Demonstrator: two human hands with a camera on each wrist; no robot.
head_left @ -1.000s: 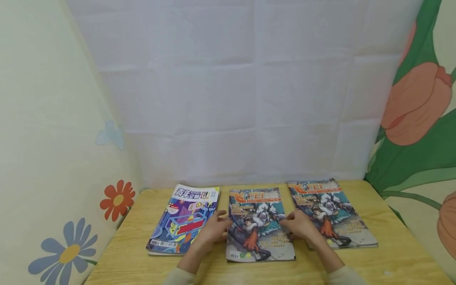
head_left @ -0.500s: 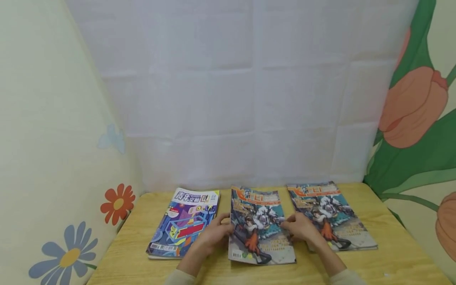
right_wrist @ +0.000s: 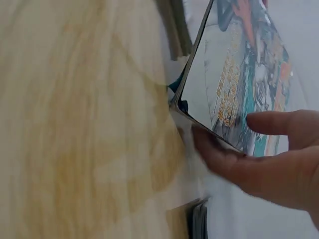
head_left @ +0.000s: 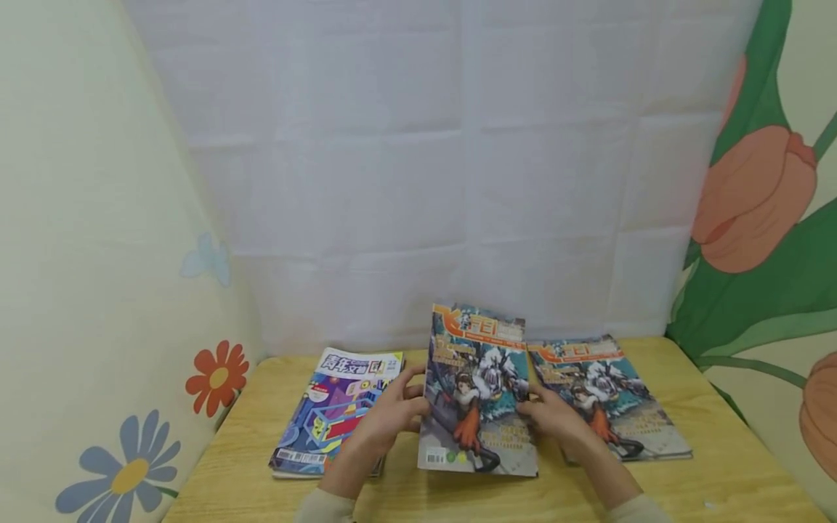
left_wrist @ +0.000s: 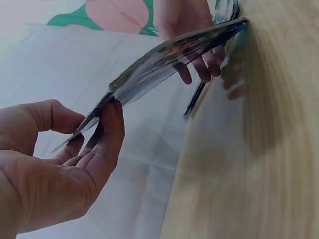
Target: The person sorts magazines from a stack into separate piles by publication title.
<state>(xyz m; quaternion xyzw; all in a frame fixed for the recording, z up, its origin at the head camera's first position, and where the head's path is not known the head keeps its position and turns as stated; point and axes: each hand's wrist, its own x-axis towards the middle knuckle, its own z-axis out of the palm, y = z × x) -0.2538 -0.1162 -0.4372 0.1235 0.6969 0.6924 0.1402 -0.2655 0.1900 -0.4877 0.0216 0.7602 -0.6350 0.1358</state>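
Observation:
A magazine (head_left: 480, 396) with an orange title and an armoured figure on its cover is tilted up in the middle, its top end raised. My left hand (head_left: 392, 410) grips its left edge, thumb on one face and fingers behind, as the left wrist view shows of the same hand (left_wrist: 65, 164). On the opposite edge, my right hand (head_left: 556, 418) pinches it, with the thumb on the cover and the other fingers underneath in the right wrist view (right_wrist: 269, 164). Seen from the left wrist, the magazine (left_wrist: 169, 55) bows slightly, its lower end close to the tabletop.
A matching magazine (head_left: 628, 407) lies flat to the right, partly behind the right hand. To the left lies a purple and blue magazine stack (head_left: 340, 396). All are on a wooden table (head_left: 726, 465), with a white cloth (head_left: 471, 181) hanging behind it and flowered walls at both sides.
Both hands have lifted the middle magazine from lying flat; its top end has risen and it now leans toward the head camera. The two outer piles stay in place.

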